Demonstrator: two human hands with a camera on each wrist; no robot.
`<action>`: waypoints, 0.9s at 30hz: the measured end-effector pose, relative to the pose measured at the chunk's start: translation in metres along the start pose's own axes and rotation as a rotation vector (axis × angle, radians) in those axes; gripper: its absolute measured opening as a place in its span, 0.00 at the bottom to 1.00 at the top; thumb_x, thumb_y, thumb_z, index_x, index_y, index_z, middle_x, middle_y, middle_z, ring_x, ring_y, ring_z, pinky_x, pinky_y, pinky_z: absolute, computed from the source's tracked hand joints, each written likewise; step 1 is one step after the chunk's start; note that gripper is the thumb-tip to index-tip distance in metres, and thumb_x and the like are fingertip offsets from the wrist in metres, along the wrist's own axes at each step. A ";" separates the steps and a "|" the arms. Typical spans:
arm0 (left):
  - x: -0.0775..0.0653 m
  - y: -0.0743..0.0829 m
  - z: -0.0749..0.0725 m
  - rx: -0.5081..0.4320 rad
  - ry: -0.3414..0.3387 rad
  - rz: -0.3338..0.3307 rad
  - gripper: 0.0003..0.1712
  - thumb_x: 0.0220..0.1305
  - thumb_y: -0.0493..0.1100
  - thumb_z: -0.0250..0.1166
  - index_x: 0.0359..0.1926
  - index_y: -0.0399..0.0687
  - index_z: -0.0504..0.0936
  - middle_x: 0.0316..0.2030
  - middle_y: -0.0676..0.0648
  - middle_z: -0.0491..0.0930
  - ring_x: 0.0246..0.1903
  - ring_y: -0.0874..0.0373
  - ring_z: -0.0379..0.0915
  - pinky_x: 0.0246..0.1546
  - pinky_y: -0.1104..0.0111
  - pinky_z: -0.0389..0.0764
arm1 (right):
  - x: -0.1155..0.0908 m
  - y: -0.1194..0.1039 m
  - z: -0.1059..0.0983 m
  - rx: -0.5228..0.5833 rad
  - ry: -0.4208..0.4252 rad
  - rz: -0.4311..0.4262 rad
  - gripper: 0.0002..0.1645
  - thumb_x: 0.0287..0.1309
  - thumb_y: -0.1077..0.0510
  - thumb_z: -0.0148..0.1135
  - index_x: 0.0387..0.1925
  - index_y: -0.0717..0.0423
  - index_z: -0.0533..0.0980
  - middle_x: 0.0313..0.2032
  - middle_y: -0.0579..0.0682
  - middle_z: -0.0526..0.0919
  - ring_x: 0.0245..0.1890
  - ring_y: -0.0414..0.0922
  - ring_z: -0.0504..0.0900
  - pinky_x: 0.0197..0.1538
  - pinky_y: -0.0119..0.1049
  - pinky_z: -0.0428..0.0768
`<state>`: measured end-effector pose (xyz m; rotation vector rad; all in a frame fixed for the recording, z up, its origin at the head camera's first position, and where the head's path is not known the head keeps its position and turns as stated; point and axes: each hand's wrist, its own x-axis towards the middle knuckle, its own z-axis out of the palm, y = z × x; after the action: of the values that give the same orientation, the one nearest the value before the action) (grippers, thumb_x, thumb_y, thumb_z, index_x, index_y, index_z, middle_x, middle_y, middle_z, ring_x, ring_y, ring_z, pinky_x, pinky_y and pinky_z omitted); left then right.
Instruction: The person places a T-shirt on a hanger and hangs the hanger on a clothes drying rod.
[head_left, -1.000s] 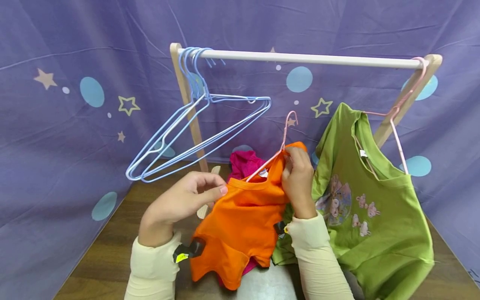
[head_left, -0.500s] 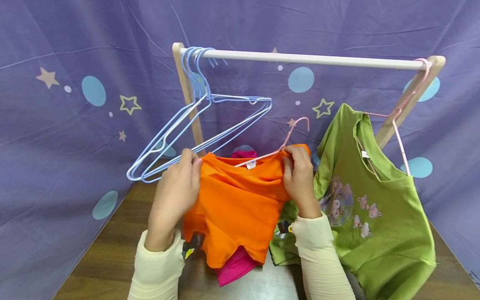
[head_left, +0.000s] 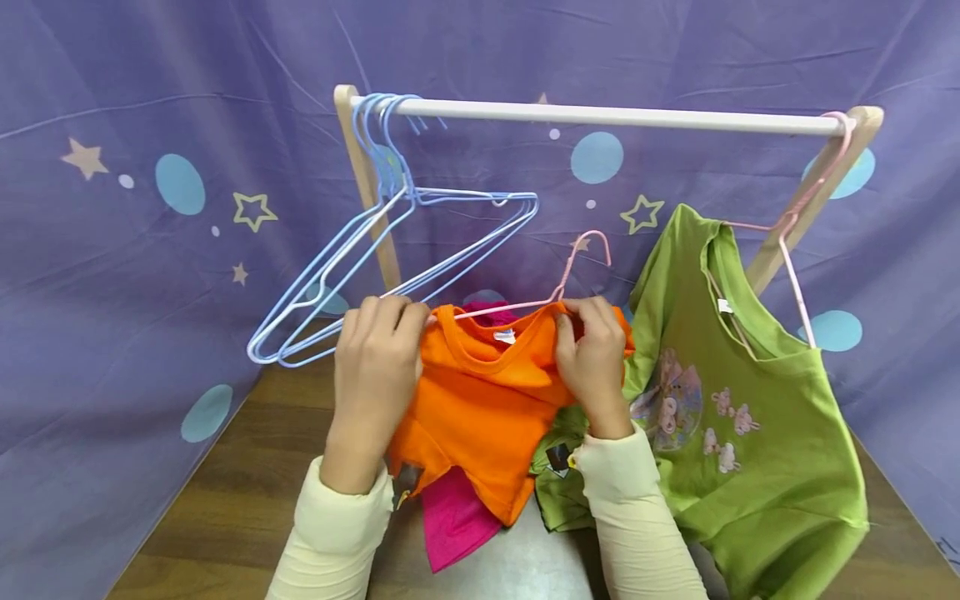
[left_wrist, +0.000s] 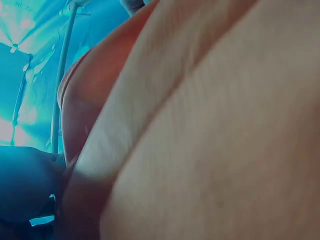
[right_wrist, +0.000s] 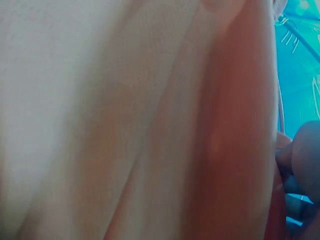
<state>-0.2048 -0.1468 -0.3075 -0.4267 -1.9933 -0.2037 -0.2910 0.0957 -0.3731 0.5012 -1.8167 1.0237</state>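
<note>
Head: we recorded one orange T-shirt (head_left: 480,417), six o'clock, shoulders gripped by left hand (head_left: 378,354) and right hand (head_left: 596,354), presumably to stretch its neckline along the pink hanger (head_left: 564,279). Left wrist: we noted cloth (left_wrist: 210,140) towards three o'clock. Right wrist: cloth towards nine.

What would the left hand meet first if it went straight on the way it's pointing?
The left hand, gripping the orange shirt, would likely meet the blue hangers beyond its fingers first; the head view leaves depth unclear.
</note>
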 end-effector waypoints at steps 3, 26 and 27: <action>-0.001 0.003 0.004 0.010 0.004 0.030 0.13 0.75 0.39 0.59 0.35 0.34 0.83 0.33 0.39 0.79 0.32 0.41 0.71 0.34 0.52 0.70 | 0.000 -0.002 0.001 -0.034 0.007 0.013 0.06 0.55 0.72 0.63 0.36 0.67 0.83 0.32 0.61 0.81 0.34 0.59 0.79 0.42 0.49 0.76; -0.011 0.028 0.043 -0.011 0.025 0.025 0.12 0.71 0.38 0.65 0.31 0.34 0.81 0.25 0.41 0.71 0.26 0.44 0.66 0.30 0.56 0.68 | -0.012 -0.039 0.023 -0.076 0.023 -0.023 0.07 0.58 0.69 0.62 0.37 0.64 0.83 0.32 0.57 0.81 0.34 0.57 0.79 0.38 0.49 0.79; -0.011 0.029 0.044 -0.022 0.026 0.023 0.12 0.70 0.39 0.65 0.31 0.34 0.81 0.25 0.41 0.71 0.26 0.44 0.66 0.30 0.56 0.67 | -0.012 -0.039 0.023 -0.076 0.024 -0.021 0.07 0.58 0.69 0.62 0.38 0.64 0.83 0.32 0.57 0.81 0.34 0.57 0.79 0.38 0.49 0.79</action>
<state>-0.2257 -0.1080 -0.3382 -0.4586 -1.9609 -0.2153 -0.2704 0.0534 -0.3714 0.4590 -1.8177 0.9395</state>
